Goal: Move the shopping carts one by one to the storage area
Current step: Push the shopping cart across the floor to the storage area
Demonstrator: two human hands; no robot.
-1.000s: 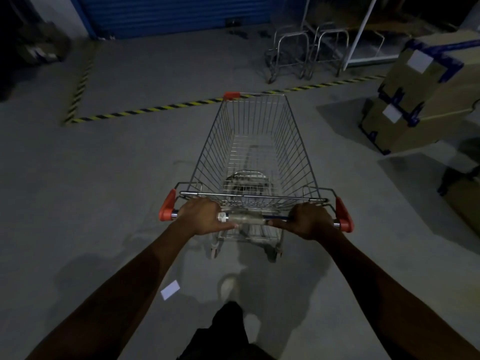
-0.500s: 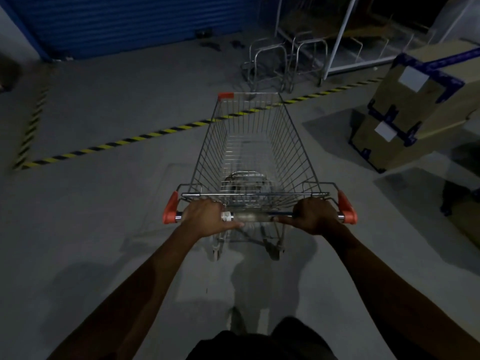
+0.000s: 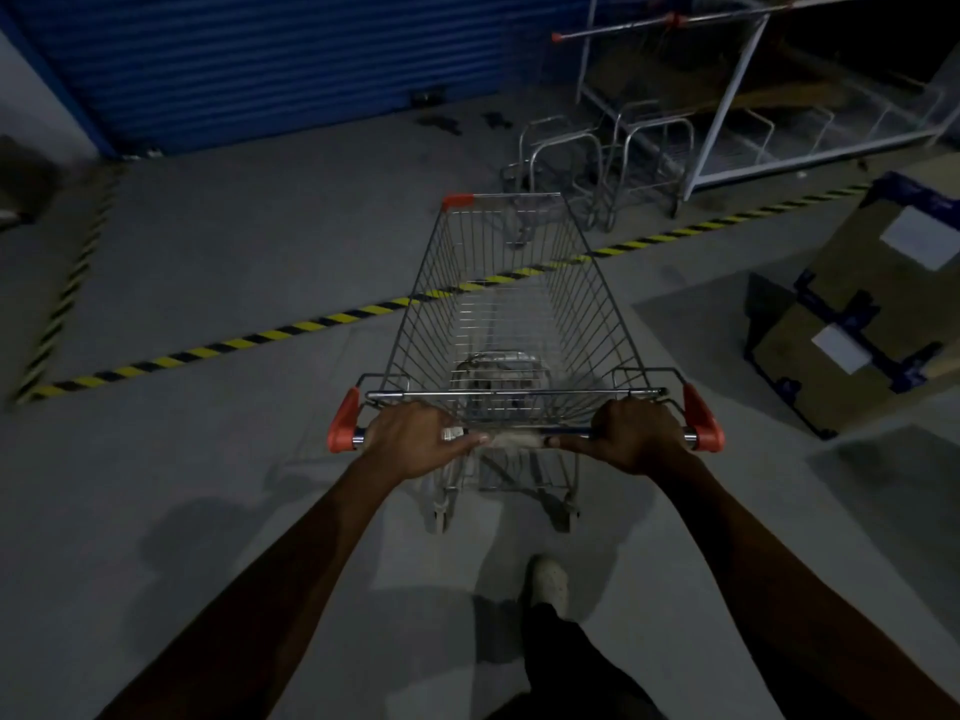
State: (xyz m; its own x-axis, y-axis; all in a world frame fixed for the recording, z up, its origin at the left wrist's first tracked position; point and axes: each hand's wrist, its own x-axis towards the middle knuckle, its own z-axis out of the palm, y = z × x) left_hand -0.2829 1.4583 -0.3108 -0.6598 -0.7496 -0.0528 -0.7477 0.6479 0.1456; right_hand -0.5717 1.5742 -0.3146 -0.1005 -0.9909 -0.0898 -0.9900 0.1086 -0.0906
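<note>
At the far left of the frame we see a striped floor line (image 3: 67,283) running up the grey concrete floor (image 3: 208,511), and in the upper left a blue roller door (image 3: 291,59) closes the back wall. A second yellow and black line (image 3: 249,337) crosses the floor from lower left toward the upper right, passing under the front of the cart.

Left of centre, our left hand (image 3: 415,439) is closed around the handle bar (image 3: 514,438), just inside the red end cap (image 3: 343,420). The shopping cart (image 3: 514,304) stands in the middle of the frame, its wire basket empty and pointing away from us, its front edge over the striped line. Below it, near the bottom centre, one light shoe (image 3: 545,582) is on the floor.

Right of centre, our right hand (image 3: 636,433) is wrapped around the same bar, beside the other red cap (image 3: 701,418). Both hands are clamped on the handle, well apart from each other.

Beyond the cart, in the upper right, low metal frames (image 3: 608,158) stand past the line next to a white rack (image 3: 737,96). At the right edge, stacked cardboard boxes (image 3: 872,314) with blue corners and white labels sit on the floor
</note>
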